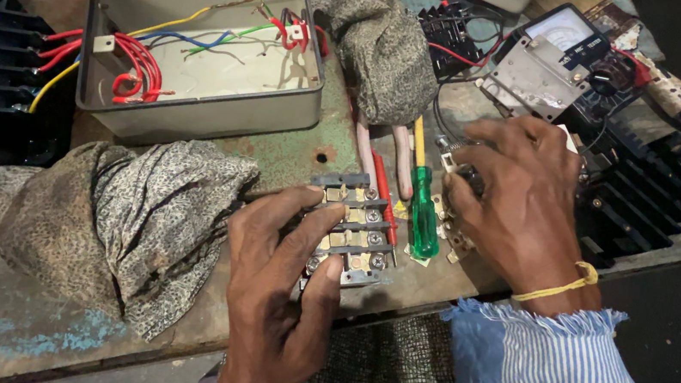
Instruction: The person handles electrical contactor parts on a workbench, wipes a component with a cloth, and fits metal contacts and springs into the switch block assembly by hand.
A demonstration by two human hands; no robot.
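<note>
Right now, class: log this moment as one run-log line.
left hand: holds grey terminal block | right hand: on small metal part, grip unclear | between: green screwdriver | bench

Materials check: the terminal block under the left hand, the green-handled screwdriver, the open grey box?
Grey terminal block: looks like moulded plastic with brass-coloured plates and shiny steel-like screws. Green-handled screwdriver: glossy translucent plastic handle; its yellow upper part also looks plastic. Open grey box: probably painted sheet metal, going by its thin straight walls and matt finish.

Dim warm light, dark corners, mostly sharp
</note>
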